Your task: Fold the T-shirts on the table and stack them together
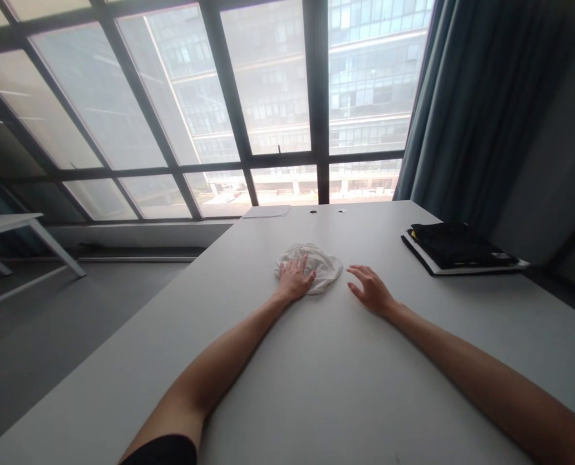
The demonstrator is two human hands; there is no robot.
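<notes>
A crumpled white cloth-like piece (pixel 324 268), thin and roughly round, lies on the white table (pixel 307 361). My left hand (pixel 294 279) rests flat on its left part with the fingers spread. Just to the right of it, my right hand (pixel 371 290) is held over or on the tabletop, fingers apart and holding nothing. A small gap separates my right fingertips from the white piece. The portion under my left palm is hidden.
A stack of black folded fabric (pixel 457 245) with a white layer beneath sits on the right of the table. A paper sheet (pixel 267 211) lies at the far edge near a round dark cable hole (pixel 313 212). Windows and a blue curtain (pixel 442 116) stand beyond.
</notes>
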